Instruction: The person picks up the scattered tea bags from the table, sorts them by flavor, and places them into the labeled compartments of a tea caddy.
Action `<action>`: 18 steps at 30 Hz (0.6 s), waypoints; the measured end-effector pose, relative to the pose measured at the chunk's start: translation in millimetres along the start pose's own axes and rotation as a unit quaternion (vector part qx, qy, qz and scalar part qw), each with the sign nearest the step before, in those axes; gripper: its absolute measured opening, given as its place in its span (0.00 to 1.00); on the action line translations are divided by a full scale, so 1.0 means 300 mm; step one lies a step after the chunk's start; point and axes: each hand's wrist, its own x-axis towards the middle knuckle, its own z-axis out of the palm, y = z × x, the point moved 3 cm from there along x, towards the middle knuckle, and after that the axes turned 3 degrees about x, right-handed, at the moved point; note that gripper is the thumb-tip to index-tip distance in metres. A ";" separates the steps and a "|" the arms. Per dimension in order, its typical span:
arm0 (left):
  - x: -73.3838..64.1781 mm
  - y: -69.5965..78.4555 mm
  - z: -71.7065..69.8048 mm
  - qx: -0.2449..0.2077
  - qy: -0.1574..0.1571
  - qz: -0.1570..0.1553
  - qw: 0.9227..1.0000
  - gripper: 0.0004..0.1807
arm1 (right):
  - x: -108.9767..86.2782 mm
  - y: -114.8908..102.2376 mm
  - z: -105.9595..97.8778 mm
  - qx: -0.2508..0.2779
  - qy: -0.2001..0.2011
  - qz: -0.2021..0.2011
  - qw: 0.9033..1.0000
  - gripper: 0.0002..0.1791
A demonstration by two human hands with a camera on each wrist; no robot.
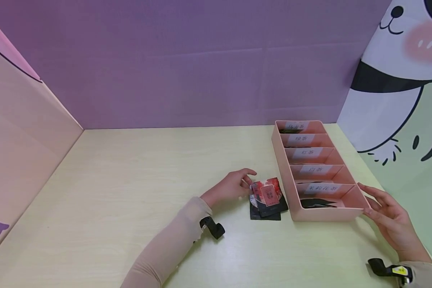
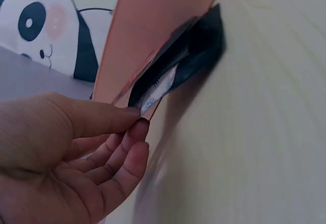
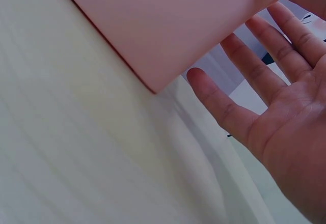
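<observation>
Between its thumb and fingertips, my left hand [image 1: 234,185] pinches the left edge of black-and-red tea sachets [image 1: 269,196]. They overlap one another just left of a pink divided box [image 1: 327,215]. Seen from the left wrist, the sachets [image 2: 201,48] are tilted on edge near the box wall [image 2: 153,23], their dark backs showing. My right hand [image 1: 390,218] is at the box's front right corner, thumb near the front and fingers along the right side. In the right wrist view its fingers [image 3: 249,74] are spread and fairly straight beside the box.
Labelled compartments run front to back in the box; the front one holds dark sachets [image 1: 317,203], and the rearmost also shows some. A purple wall [image 1: 173,80] stands behind the pale table [image 1: 129,180], with a panda-printed panel [image 1: 410,116] on the right.
</observation>
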 end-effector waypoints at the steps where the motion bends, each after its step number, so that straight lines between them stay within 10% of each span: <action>1: 0.000 -0.004 -0.009 -0.011 0.004 -0.002 1.000 0.27 | 0.000 0.000 0.000 0.001 -0.001 -0.001 1.000 0.31; 7: -0.013 -0.008 -0.062 -0.087 0.030 -0.032 0.995 0.13 | 0.001 -0.001 0.001 0.003 -0.005 -0.006 1.000 0.30; 18: -0.032 0.013 -0.125 -0.069 0.089 -0.028 0.993 0.11 | 0.000 -0.006 0.004 -0.004 0.000 0.001 1.000 0.30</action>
